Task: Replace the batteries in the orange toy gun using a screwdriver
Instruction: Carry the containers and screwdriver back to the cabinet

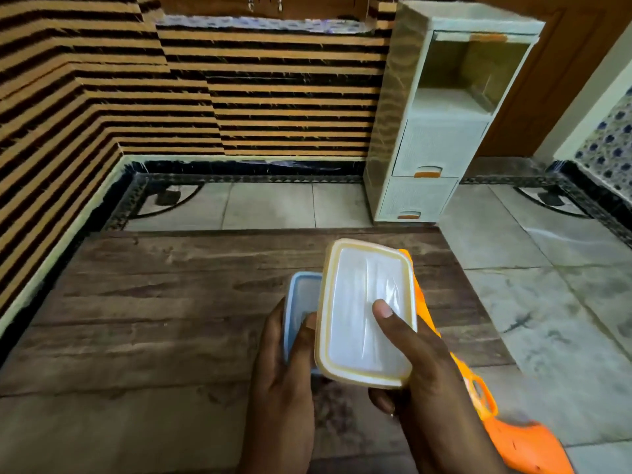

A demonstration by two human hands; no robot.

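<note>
- Step: by the look of it, the very start. You are holding the kit above the wooden table [154, 302], and nothing is opened yet.
- Left hand [284, 364]: wrapped round the blue-lidded box [301, 295], thumb on its lid.
- Right hand [420, 364]: grips the cream-lidded box [366, 313], thumb flat across the lid. Cannot tell whether it also pins the gun.
- Orange toy gun [519, 443]: runs behind the cream box and your right wrist. One end peeks past the box's far right corner; the bulkier end is near right, over the floor.
- Gun looks: bright orange plastic with an open loop by the wrist. Battery door not visible.
- Advice: set the blue box down first to free that hand. Then lay the gun flat, mid-table.
- Unseen: screwdriver and batteries, perhaps boxed.
</note>
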